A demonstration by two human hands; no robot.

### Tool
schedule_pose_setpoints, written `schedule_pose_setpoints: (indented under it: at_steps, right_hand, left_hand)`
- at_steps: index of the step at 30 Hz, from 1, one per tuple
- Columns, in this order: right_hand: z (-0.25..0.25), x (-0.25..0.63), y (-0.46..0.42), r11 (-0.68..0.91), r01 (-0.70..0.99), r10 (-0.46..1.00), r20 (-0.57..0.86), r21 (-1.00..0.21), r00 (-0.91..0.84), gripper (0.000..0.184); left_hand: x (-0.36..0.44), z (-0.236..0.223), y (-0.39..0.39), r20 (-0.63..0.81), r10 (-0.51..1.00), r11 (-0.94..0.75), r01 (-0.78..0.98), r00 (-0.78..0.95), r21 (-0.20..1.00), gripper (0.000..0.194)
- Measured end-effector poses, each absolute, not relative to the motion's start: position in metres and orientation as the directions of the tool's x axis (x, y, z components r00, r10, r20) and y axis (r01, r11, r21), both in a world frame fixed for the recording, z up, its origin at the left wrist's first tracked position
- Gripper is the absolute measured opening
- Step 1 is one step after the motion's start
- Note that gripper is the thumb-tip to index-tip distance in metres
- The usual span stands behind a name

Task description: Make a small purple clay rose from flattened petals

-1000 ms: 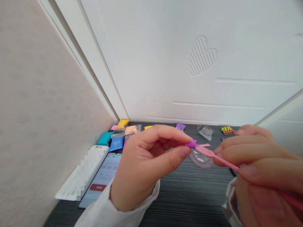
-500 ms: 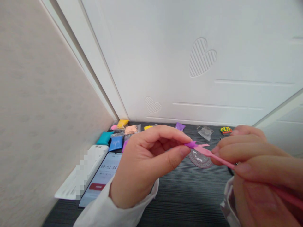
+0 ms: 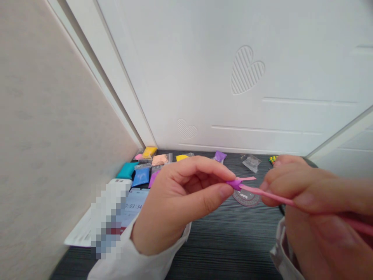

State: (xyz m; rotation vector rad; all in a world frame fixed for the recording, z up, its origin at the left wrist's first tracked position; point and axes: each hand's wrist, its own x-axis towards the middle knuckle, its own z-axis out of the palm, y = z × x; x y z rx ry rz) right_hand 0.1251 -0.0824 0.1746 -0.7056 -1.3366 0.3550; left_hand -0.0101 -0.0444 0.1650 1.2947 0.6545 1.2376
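Between the thumb and index finger of my left hand (image 3: 177, 202) sits a small purple folded piece (image 3: 235, 184) at the end of a narrow pink paper-like strip (image 3: 275, 197). A short pink tail sticks out from the purple piece to the right. My right hand (image 3: 326, 194) is closed on the long part of the strip, which runs taut between the two hands and on through the right fingers. Part of its far length is hidden by that hand. Both hands are raised above the dark table (image 3: 227, 241).
Bags of coloured material, such as a blue bag (image 3: 141, 177) and a teal bag (image 3: 127, 170), lie at the back left. A phone (image 3: 135, 214) with a timer lies near a white box (image 3: 84, 229). A clear disc (image 3: 247, 198) lies below the hands. A white panel (image 3: 204, 77) stands behind.
The purple piece and strip have turned, so the strip now looks narrower and the short tail lies above it. My right hand has shifted slightly, covering more of the yellow-dotted object.
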Motion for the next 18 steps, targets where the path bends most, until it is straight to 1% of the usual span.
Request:
schedule_pose_setpoints:
  at_steps: [3,7,11,14,18]
  right_hand:
    - [0.1771,0.1215,-0.0831,0.73,0.059,0.639,0.71,-0.681,0.296,0.001]
    - [0.1759,0.1225,-0.083,0.686,-0.003,0.708,0.665,-0.728,0.238,0.007]
    - [0.1743,0.1257,-0.0837,0.696,-0.034,0.702,0.67,-0.717,0.24,0.01]
    - [0.1739,0.1269,-0.0822,0.679,-0.063,0.726,0.657,-0.731,0.202,0.012]
    - [0.1717,0.1272,-0.0792,0.682,-0.07,0.726,0.661,-0.728,0.19,0.014]
  left_hand:
    - [-0.01,0.1646,-0.0434,0.252,0.916,-0.143,-0.334,0.312,0.932,0.013]
    - [-0.0094,0.1641,-0.0425,0.239,0.909,-0.115,-0.345,0.342,0.932,0.012]
    - [-0.0099,0.1641,-0.0426,0.24,0.899,-0.1,-0.361,0.367,0.927,0.011]
    - [-0.0115,0.1635,-0.0425,0.224,0.893,-0.069,-0.374,0.391,0.925,0.01]
    - [-0.0133,0.1622,-0.0412,0.179,0.869,0.018,-0.391,0.461,0.92,0.007]
